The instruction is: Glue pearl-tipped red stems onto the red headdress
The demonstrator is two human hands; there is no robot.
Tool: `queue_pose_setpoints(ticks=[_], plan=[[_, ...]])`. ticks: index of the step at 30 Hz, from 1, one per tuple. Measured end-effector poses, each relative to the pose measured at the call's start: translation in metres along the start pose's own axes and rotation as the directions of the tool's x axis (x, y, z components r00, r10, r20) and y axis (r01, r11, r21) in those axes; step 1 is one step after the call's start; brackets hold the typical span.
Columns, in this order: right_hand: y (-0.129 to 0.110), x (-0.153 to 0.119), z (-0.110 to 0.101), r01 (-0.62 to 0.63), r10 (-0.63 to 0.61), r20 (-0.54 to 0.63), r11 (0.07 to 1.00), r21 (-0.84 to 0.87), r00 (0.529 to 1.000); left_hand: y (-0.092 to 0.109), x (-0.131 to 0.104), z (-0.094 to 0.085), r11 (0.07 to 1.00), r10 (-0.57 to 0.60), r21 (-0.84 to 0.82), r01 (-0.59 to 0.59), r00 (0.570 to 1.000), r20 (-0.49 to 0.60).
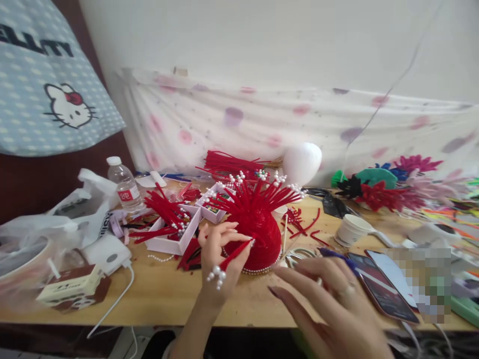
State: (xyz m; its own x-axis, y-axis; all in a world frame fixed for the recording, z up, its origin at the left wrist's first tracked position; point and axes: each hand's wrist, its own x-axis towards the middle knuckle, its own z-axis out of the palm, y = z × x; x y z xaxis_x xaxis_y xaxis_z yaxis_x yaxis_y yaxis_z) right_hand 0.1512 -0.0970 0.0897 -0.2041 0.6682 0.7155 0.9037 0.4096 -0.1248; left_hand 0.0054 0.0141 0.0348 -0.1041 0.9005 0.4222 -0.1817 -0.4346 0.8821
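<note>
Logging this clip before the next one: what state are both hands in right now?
Left hand: closed, holding a red beaded stem.
Right hand: open, nothing visible between thumb and fingertips.

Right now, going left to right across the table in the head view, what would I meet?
Carton → bottle → nearer white box → left hand holding a beaded red stem → right hand → dark phone.

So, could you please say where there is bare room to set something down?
Bare tabletop shows between the white cable and the left hand, near the front edge, and again between that hand and the right hand, in front of the red headpiece. It is crowded around the bottle at left and the dark phone at right.
</note>
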Motion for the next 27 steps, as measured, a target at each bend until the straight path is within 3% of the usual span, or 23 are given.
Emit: queue_pose_setpoints(ticks=[3, 6, 11, 18, 22, 25, 27], plan=[[-0.003, 0.019, 0.006, 0.085, -0.082, 0.095, 0.996, -0.028, 0.992, 0.012, -0.001, 0.016, 0.949, 0.235, 0.169, -0.268, 0.953, 0.188], [0.008, 0.022, 0.012, 0.119, -0.116, 0.131, 0.993, -0.020, 0.985, 0.016, 0.001, 0.027, 0.905, 0.324, 0.172, -0.389, 0.892, 0.316], [0.037, 0.006, 0.014, 0.112, -0.109, 0.123, 0.994, -0.019, 0.986, 0.019, 0.008, 0.041, 0.826, 0.337, 0.266, -0.498, 0.813, 0.475], [0.078, -0.002, 0.032, 0.076, -0.050, -0.168, 0.985, 0.156, 0.985, 0.029, 0.026, 0.070, 0.596, 0.299, 0.307, -0.742, 0.560, 0.773], [0.097, 0.005, 0.035, 0.045, -0.013, -0.174, 0.982, 0.182, 0.985, 0.036, 0.045, 0.098, 0.509, 0.245, 0.293, -0.809, 0.463, 0.852], [0.108, 0.007, 0.039, -0.046, 0.124, -0.277, 0.961, 0.271, 0.953, 0.047, 0.063, 0.109, 0.449, 0.209, 0.268, -0.853, 0.392, 0.896], [0.117, 0.008, 0.045, -0.157, 0.309, -0.336, 0.898, 0.412, 0.890, 0.056, 0.075, 0.106, 0.401, 0.226, 0.270, -0.875, 0.381, 0.897]])
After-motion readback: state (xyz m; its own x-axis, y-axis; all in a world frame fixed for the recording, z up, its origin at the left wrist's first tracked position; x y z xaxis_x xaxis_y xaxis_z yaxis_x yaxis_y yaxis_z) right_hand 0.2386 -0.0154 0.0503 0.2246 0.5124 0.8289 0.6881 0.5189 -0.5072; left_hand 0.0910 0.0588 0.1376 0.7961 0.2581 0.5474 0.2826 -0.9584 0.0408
